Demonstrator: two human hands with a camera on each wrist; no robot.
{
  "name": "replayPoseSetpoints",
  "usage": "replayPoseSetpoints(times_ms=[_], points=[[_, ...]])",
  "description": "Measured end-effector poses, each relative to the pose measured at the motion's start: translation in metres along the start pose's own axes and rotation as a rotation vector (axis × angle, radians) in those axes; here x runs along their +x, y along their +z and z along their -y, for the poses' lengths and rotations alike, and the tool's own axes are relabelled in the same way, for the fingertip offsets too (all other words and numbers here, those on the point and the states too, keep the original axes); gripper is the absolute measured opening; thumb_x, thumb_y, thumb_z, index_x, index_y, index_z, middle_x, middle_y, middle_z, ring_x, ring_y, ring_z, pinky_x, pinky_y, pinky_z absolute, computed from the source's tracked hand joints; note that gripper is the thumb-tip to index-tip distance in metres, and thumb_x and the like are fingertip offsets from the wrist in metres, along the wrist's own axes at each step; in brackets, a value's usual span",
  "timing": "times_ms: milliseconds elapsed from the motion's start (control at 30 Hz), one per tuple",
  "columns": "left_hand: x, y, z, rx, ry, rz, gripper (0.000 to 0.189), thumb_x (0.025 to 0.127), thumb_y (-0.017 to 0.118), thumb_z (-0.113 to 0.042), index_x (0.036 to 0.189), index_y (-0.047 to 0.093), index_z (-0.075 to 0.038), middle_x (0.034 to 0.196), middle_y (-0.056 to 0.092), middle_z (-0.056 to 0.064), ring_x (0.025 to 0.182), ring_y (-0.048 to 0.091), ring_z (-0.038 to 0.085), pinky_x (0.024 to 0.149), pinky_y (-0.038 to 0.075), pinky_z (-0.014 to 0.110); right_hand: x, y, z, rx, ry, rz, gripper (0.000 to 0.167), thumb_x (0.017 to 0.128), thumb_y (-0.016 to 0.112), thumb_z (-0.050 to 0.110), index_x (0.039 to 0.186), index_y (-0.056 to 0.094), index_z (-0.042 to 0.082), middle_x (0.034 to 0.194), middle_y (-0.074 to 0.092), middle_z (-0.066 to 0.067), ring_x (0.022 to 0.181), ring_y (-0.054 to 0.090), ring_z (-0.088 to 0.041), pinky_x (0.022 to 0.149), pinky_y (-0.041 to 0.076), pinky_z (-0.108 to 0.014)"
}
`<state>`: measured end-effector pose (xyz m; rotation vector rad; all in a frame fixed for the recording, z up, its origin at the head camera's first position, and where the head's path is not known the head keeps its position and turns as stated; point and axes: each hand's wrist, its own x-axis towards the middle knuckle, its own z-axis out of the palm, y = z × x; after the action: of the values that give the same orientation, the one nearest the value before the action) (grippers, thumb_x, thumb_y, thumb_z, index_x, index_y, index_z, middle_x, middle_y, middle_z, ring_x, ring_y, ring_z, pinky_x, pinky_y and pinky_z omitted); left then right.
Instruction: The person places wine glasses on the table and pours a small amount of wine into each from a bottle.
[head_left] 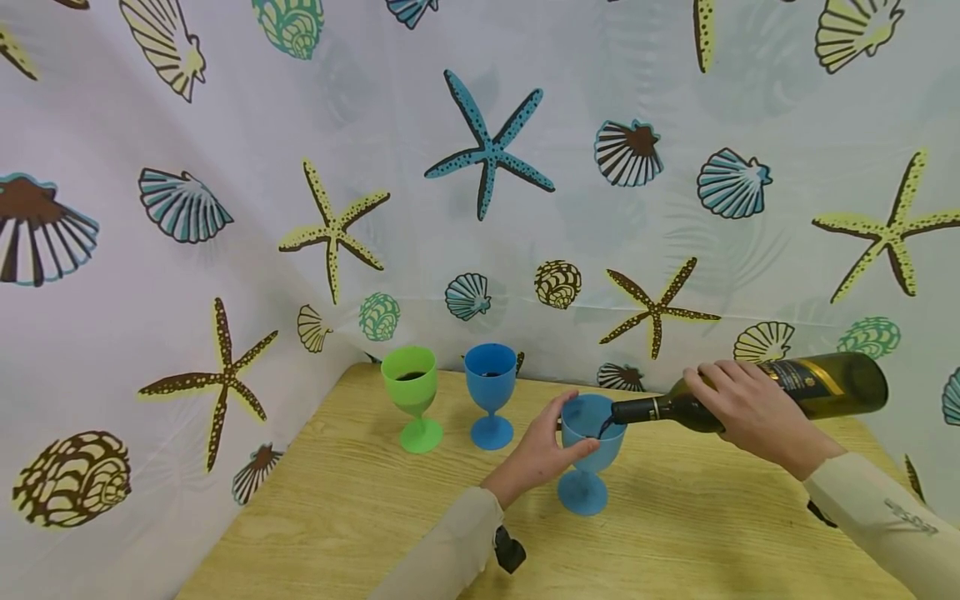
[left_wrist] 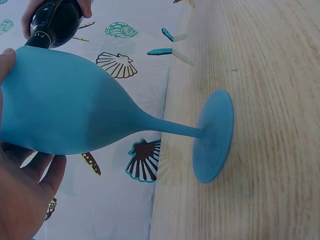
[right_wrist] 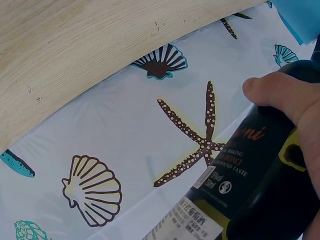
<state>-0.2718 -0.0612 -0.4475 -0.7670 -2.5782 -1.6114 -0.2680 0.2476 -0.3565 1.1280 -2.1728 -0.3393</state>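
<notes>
My right hand grips a dark wine bottle, tipped nearly level with its neck at the rim of a light blue goblet. A thin stream of dark liquid runs from the mouth into the cup. The goblet stands upright on its foot, as the left wrist view also shows, and my left hand holds its bowl between thumb and fingers. In the right wrist view, the bottle's label shows beside my thumb. How full this goblet is cannot be seen.
A green goblet and a darker blue goblet stand to the left on the wooden table, both with dark liquid inside. Behind and beside the table hangs a white curtain printed with shells and starfish.
</notes>
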Motion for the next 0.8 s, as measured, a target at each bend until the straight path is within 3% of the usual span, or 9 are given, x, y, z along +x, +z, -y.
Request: replayPoseSetpoints(times_ms=[800], points=[[0.0012,0.0005,0.0006,0.009,0.003,-0.002,0.079,0.089,0.063,-0.046,0.150,0.024,-0.015,0.151,0.028,0.003,0.135,0.033,0.023,0.103,0.037,0.040,0.0025,-0.0002,-0.0027,-0.009,-0.012,0.004,0.082,0.049,0.091,0.009,0.120,0.050,-0.002,0.104,0.057,-0.021,0.089,0.056,-0.037,0.080,0.047,-0.049]])
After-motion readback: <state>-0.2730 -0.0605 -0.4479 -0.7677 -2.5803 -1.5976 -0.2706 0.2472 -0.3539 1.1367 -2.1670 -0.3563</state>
